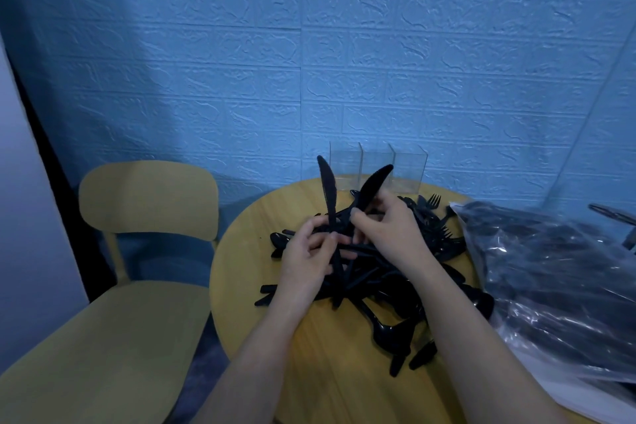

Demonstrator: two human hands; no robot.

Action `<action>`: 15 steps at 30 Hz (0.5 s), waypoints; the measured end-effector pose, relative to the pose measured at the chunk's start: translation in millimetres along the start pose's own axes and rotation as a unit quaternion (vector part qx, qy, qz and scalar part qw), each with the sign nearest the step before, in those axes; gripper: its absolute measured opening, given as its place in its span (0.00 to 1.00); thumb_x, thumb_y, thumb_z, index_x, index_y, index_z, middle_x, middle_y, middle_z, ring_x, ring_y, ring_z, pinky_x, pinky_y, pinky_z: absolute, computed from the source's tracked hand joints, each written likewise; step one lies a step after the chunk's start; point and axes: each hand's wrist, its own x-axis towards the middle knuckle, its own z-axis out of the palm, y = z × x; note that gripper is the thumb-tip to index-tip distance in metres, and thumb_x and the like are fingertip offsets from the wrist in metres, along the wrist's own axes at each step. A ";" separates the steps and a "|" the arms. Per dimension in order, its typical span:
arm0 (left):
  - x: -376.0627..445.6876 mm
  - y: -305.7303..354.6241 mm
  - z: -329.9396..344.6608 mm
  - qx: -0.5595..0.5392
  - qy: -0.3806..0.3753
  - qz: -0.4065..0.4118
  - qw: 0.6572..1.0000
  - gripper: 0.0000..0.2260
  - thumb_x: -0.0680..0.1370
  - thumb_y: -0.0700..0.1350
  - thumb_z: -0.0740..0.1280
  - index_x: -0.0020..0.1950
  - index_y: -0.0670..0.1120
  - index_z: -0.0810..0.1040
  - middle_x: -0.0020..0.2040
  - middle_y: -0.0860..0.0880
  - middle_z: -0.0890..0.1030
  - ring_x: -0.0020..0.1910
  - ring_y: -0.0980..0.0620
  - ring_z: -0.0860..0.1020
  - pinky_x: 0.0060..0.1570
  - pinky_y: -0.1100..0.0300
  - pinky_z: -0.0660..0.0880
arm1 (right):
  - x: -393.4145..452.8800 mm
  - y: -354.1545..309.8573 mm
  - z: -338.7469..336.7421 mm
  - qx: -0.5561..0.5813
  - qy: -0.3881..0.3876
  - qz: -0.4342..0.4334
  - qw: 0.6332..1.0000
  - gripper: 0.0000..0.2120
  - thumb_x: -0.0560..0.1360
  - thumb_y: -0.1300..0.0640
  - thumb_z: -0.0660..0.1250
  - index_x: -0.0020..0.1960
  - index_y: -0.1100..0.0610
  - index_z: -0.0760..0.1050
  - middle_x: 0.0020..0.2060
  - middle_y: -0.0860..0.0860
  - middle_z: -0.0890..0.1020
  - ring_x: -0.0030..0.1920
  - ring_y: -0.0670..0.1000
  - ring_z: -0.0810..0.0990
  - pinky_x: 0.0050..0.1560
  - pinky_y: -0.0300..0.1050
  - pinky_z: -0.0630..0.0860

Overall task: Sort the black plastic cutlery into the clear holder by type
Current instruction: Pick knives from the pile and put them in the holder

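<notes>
I see no brand, label or writing on anything here. My left hand curls around the handle of a black knife, blade pointing up and away from me. My right hand, just beside it, pinches a second knife by the handle, its blade leaning up and to the right, so the two blades spread in a V above my hands. Under both hands lies a heap of black cutlery, with forks showing at its far right and spoons on the near side. Beyond the blade tips stands the clear holder, three compartments side by side, at the far edge of the table; I cannot tell whether anything is in it. The table is round, yellow wood, with bare surface to the left of my left hand and toward me, between my forearms. To the right of my right hand a large clear bag of dark cutlery crowds the table's right edge. To my left, off the table, is a yellow chair. A blue brick-textured wall rises behind the holder.
</notes>
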 end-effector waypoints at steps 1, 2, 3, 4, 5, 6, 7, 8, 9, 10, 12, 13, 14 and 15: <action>0.2 -0.7 -0.2 0.012 0.001 0.007 1.000 0.07 0.80 0.36 0.61 0.55 0.46 0.74 0.38 0.49 0.82 0.34 0.52 0.82 0.32 0.60 0.79 | -1.0 -0.2 -0.4 -0.001 -0.001 -0.006 1.000 0.05 0.75 0.62 0.66 0.45 0.53 0.73 0.27 0.50 0.79 0.26 0.47 0.78 0.34 0.38 0.74; 0.6 -1.0 -0.9 0.018 0.004 0.013 1.000 0.07 0.80 0.36 0.61 0.54 0.46 0.74 0.38 0.49 0.82 0.34 0.53 0.82 0.33 0.60 0.79 | -1.7 -1.2 -2.0 -0.001 0.000 -0.010 1.000 0.06 0.75 0.62 0.66 0.46 0.52 0.74 0.27 0.51 0.79 0.26 0.47 0.79 0.34 0.38 0.75; 0.9 -0.5 -1.7 0.021 0.009 0.019 1.000 0.07 0.80 0.36 0.61 0.53 0.46 0.74 0.37 0.50 0.82 0.33 0.53 0.82 0.33 0.60 0.79 | -1.9 -2.2 -4.8 0.002 0.000 -0.011 1.000 0.06 0.76 0.63 0.65 0.47 0.52 0.75 0.27 0.52 0.80 0.27 0.47 0.79 0.34 0.38 0.76; 1.3 -0.3 -2.6 0.021 0.016 0.023 0.999 0.07 0.80 0.36 0.61 0.52 0.48 0.74 0.36 0.50 0.82 0.32 0.54 0.81 0.33 0.60 0.79 | -1.4 -3.2 -7.9 0.008 -0.001 -0.009 1.000 0.06 0.76 0.63 0.65 0.47 0.52 0.76 0.28 0.53 0.80 0.28 0.48 0.80 0.35 0.39 0.78; 1.3 -0.1 -3.4 0.019 0.027 0.025 0.999 0.08 0.80 0.37 0.61 0.51 0.49 0.74 0.36 0.50 0.82 0.32 0.54 0.81 0.34 0.61 0.79 | -0.8 -4.3 -11.9 0.019 -0.004 -0.003 1.000 0.05 0.77 0.62 0.65 0.47 0.53 0.77 0.30 0.54 0.82 0.30 0.49 0.82 0.37 0.40 0.80; 1.5 -0.5 -4.2 0.016 0.038 0.027 0.999 0.08 0.80 0.37 0.61 0.50 0.50 0.74 0.37 0.50 0.82 0.32 0.55 0.81 0.34 0.61 0.79 | 0.0 -5.3 -16.0 0.031 -0.010 0.004 0.999 0.03 0.77 0.62 0.66 0.48 0.56 0.77 0.32 0.55 0.83 0.33 0.51 0.83 0.40 0.42 0.81; 1.7 -1.3 -4.7 0.016 0.048 0.029 0.998 0.09 0.80 0.37 0.62 0.49 0.52 0.74 0.38 0.51 0.82 0.33 0.55 0.81 0.34 0.61 0.79 | 0.9 -6.3 -19.9 0.043 -0.018 0.012 0.999 0.02 0.76 0.62 0.67 0.48 0.58 0.77 0.35 0.57 0.83 0.35 0.51 0.84 0.41 0.42 0.82; 2.1 -2.5 -4.7 0.024 0.055 0.035 0.998 0.09 0.80 0.38 0.62 0.50 0.53 0.74 0.39 0.51 0.83 0.33 0.56 0.81 0.35 0.62 0.78 | 1.5 -7.5 -23.2 0.052 -0.029 0.022 0.998 0.02 0.76 0.62 0.67 0.48 0.60 0.77 0.37 0.57 0.84 0.37 0.52 0.85 0.41 0.42 0.82; 2.0 -3.6 -4.5 0.035 0.060 0.042 0.997 0.10 0.80 0.38 0.62 0.50 0.54 0.74 0.40 0.51 0.83 0.34 0.56 0.81 0.35 0.62 0.78 | 1.7 -8.4 -26.1 0.061 -0.043 0.033 0.997 0.02 0.75 0.63 0.68 0.47 0.61 0.77 0.38 0.57 0.83 0.38 0.52 0.85 0.41 0.41 0.82; 2.3 -4.8 -4.2 0.046 0.066 0.049 0.996 0.11 0.80 0.38 0.62 0.50 0.55 0.73 0.41 0.51 0.83 0.36 0.57 0.81 0.36 0.63 0.77 | 1.9 -9.3 -28.3 0.067 -0.057 0.043 0.995 0.02 0.74 0.63 0.69 0.46 0.61 0.77 0.37 0.56 0.83 0.38 0.52 0.85 0.40 0.41 0.82; 2.7 -5.6 -4.6 0.057 0.083 0.065 0.993 0.12 0.80 0.38 0.62 0.51 0.56 0.73 0.43 0.51 0.83 0.38 0.58 0.81 0.39 0.64 0.77 | 1.3 -10.8 -31.7 0.067 -0.075 0.053 0.994 0.03 0.72 0.63 0.71 0.44 0.61 0.77 0.32 0.54 0.83 0.36 0.53 0.85 0.37 0.40 0.81; 2.8 -5.2 -5.1 0.061 0.086 0.069 0.992 0.12 0.80 0.38 0.62 0.51 0.57 0.73 0.43 0.52 0.83 0.39 0.59 0.81 0.41 0.64 0.77 | 1.0 -11.3 -32.7 0.064 -0.077 0.053 0.994 0.04 0.71 0.63 0.71 0.43 0.61 0.76 0.30 0.53 0.82 0.33 0.53 0.84 0.34 0.39 0.81; 3.1 -5.1 -5.5 0.064 0.082 0.070 0.992 0.12 0.80 0.38 0.63 0.51 0.56 0.74 0.43 0.52 0.83 0.40 0.58 0.81 0.42 0.63 0.78 | 0.7 -12.0 -32.8 0.062 -0.076 0.050 0.994 0.05 0.71 0.62 0.72 0.42 0.62 0.76 0.28 0.53 0.81 0.30 0.52 0.83 0.31 0.38 0.79; 3.1 -4.9 -5.1 0.064 0.069 0.064 0.994 0.11 0.79 0.38 0.63 0.52 0.55 0.75 0.43 0.52 0.83 0.40 0.57 0.82 0.43 0.62 0.78 | 0.8 -12.4 -31.7 0.064 -0.073 0.047 0.994 0.06 0.71 0.62 0.72 0.40 0.62 0.76 0.27 0.53 0.81 0.27 0.51 0.82 0.28 0.37 0.78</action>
